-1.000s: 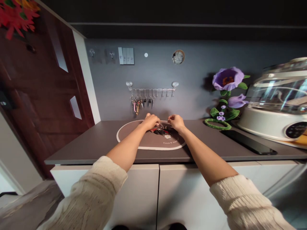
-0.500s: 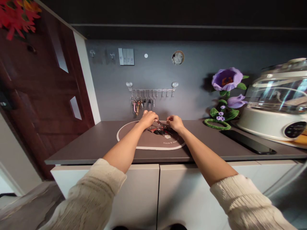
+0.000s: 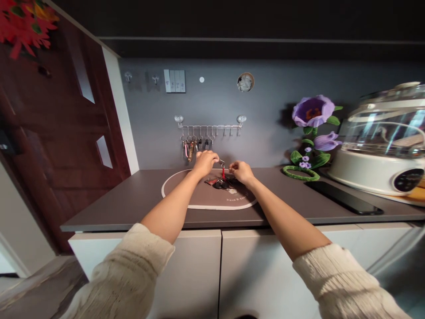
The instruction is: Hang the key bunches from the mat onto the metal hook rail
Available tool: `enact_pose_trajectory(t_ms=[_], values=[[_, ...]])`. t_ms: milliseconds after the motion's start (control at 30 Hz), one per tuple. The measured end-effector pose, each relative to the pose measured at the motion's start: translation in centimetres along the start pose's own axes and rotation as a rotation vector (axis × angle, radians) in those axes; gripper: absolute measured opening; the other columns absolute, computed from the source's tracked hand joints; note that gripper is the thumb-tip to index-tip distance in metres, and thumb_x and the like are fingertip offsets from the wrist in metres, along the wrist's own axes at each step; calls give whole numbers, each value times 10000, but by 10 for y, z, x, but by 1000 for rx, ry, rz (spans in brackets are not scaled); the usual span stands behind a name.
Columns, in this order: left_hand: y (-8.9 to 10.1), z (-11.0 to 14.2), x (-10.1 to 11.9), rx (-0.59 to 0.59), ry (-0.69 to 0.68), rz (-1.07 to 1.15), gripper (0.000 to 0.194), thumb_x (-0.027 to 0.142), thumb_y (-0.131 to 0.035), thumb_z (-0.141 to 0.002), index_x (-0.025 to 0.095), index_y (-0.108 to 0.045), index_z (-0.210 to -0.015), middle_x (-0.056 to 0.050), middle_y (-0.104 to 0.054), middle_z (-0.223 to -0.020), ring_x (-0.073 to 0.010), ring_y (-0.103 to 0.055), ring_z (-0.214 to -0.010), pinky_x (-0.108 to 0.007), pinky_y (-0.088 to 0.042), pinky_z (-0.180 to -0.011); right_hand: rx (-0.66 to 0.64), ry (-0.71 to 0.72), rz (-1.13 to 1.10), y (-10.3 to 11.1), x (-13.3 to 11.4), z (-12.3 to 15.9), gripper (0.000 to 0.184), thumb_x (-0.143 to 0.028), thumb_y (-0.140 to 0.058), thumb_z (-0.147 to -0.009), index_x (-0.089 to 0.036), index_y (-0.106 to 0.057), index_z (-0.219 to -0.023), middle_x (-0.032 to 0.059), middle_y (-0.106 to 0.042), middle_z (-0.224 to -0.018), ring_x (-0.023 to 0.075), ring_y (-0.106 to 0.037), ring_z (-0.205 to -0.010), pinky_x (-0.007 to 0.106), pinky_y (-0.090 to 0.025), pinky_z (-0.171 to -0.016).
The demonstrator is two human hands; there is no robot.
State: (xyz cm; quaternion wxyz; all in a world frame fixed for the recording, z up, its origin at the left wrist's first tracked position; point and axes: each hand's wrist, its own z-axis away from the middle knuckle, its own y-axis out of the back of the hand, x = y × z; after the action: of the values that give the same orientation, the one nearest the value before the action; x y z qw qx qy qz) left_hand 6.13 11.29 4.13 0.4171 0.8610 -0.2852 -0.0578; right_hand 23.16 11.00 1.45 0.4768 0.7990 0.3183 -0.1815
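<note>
My left hand (image 3: 205,163) is closed on a metal key ring (image 3: 222,163), from which a narrow red piece (image 3: 223,172) hangs down. Just to its right, my right hand (image 3: 242,172) has its fingers pinched together; what they hold, if anything, is too small to tell. Below both hands a pile of keys (image 3: 218,183), with dark and red parts, lies on a brown oval mat (image 3: 179,188) with a pale border. Behind my left hand, several key rings with keys (image 3: 191,149) hang on a clear hook rail (image 3: 212,127) fixed to the wall.
At the right on the dark counter (image 3: 113,199) lie a black phone (image 3: 345,197) and a purple flower decoration (image 3: 314,113) with a green ring base. A white appliance with a clear cover (image 3: 375,168) stands beyond them. A dark cabinet (image 3: 232,22) overhangs the counter.
My left hand has lifted the key ring slightly, and the red piece now hangs clear above the pile. My right hand is slightly farther left, still pinched.
</note>
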Motion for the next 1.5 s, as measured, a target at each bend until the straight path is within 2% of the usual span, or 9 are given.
enact_pose_trajectory(t_ms=[333,700,900,1133,1333,1500], values=[[7,-3,5,102,111,236,155,219,-476,-790,209,-630,-784,-8,-646,-910,-154,-530,-910,-307,-339,-842,1,36,-135,-2,-2,2,85,-182,-530,-711,-159,-603,-747,23,-651,-717,90,-553,-625,192,-395,-605],[4,-9,1,203,155,511,145,213,-491,-771,155,-623,-788,-28,-653,-850,-125,-557,-776,-256,-414,-750,-79,37,-387,1,-11,3,195,-303,-523,-737,-145,-597,-824,26,-646,-794,96,-551,-657,216,-420,-641],[7,-9,6,238,186,620,153,217,-493,-766,141,-621,-805,-25,-651,-823,-118,-554,-747,-244,-419,-725,-128,135,-418,-1,-11,4,264,-363,-537,-742,-146,-613,-871,43,-647,-851,112,-559,-746,234,-417,-717],[5,-9,7,251,194,786,148,224,-518,-743,126,-618,-790,-28,-639,-774,-111,-536,-694,-237,-408,-673,-154,152,-560,0,-17,8,277,-388,-589,-701,-149,-613,-839,30,-632,-813,111,-543,-721,255,-412,-725],[3,-11,5,259,215,966,118,183,-535,-724,115,-605,-790,-29,-624,-764,-101,-531,-694,-236,-398,-700,-193,78,-703,4,-21,11,276,-397,-655,-642,-163,-592,-773,5,-607,-734,97,-512,-652,252,-401,-667],[4,-11,2,218,273,1144,112,183,-549,-725,119,-595,-804,-14,-608,-726,-86,-526,-653,-228,-390,-680,-184,84,-736,1,-16,8,273,-413,-663,-635,-169,-587,-729,-6,-599,-708,85,-497,-629,238,-376,-642]])
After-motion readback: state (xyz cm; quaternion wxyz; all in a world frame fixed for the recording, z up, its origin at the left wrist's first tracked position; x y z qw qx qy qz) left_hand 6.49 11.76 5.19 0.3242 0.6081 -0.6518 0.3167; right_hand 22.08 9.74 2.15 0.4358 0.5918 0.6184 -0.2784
